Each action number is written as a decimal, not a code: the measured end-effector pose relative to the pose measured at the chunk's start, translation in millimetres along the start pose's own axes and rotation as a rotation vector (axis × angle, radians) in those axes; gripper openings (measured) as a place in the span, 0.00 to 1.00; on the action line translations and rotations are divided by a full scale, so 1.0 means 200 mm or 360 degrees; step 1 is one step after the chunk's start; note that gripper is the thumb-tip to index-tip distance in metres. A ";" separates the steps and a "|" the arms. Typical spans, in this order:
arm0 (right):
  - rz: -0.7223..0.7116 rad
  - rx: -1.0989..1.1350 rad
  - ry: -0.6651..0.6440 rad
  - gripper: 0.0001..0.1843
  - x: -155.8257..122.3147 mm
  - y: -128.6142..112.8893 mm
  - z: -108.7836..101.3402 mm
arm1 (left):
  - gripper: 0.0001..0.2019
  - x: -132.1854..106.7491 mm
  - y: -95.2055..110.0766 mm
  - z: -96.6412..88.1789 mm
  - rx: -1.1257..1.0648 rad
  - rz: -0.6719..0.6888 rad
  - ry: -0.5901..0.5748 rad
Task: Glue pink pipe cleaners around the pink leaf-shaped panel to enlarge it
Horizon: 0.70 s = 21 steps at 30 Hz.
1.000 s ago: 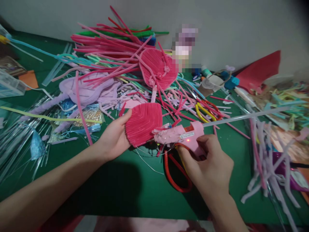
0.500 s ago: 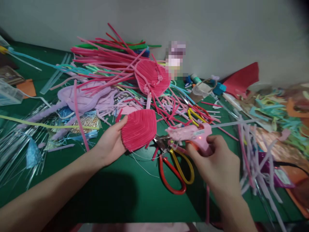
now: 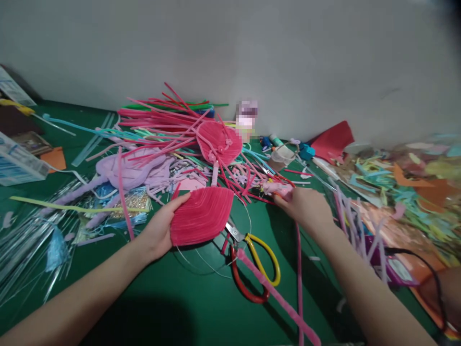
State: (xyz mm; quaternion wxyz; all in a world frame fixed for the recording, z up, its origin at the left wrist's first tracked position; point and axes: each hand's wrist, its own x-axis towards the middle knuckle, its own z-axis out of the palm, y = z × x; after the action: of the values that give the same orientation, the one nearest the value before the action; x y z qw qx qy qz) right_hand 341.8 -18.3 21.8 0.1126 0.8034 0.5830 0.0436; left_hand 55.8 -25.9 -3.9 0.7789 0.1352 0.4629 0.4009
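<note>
My left hand (image 3: 158, 228) grips a flat pink piece made of pipe cleaners (image 3: 201, 215), shaped like a leaf, just above the green table (image 3: 151, 298). My right hand (image 3: 306, 209) reaches farther out, closed round a pink glue gun (image 3: 278, 189) whose front end shows past the fingers. Between the hands lie scissors with a red and a yellow handle (image 3: 252, 264). A second pink pipe-cleaner piece (image 3: 218, 142) lies farther back in the pile.
A heap of pink and red pipe cleaners (image 3: 158, 120) and a lilac shape (image 3: 133, 170) fill the middle back. Clear strips (image 3: 29, 240) lie left, coloured scraps (image 3: 403, 182) right. A long pink pipe cleaner (image 3: 277, 298) crosses the front. A grey wall stands behind.
My right hand has carried the glue gun away from the pink piece, back and to the right. The scissors are now uncovered. The view has tilted upward.
</note>
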 end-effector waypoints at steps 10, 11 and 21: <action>-0.0105 -0.0023 -0.0083 0.25 -0.02 -0.08 -0.06 | 0.08 -0.02 -0.01 0.01 0.0092 -0.0002 -0.0049; -0.0109 -0.0029 -0.0083 0.24 -0.02 -0.08 -0.08 | 0.08 -0.02 -0.01 0.01 0.0098 0.0001 -0.0054; -0.0660 0.0149 0.0148 0.12 0.02 -0.30 -0.34 | 0.11 -0.04 -0.03 -0.01 0.0299 0.0042 -0.0159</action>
State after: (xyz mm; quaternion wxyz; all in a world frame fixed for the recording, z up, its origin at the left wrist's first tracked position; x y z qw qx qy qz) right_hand 273.5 12.9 73.0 0.0548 0.6678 0.7417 0.0295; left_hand 54.2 -36.2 -3.5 0.7795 0.2335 0.4573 0.3588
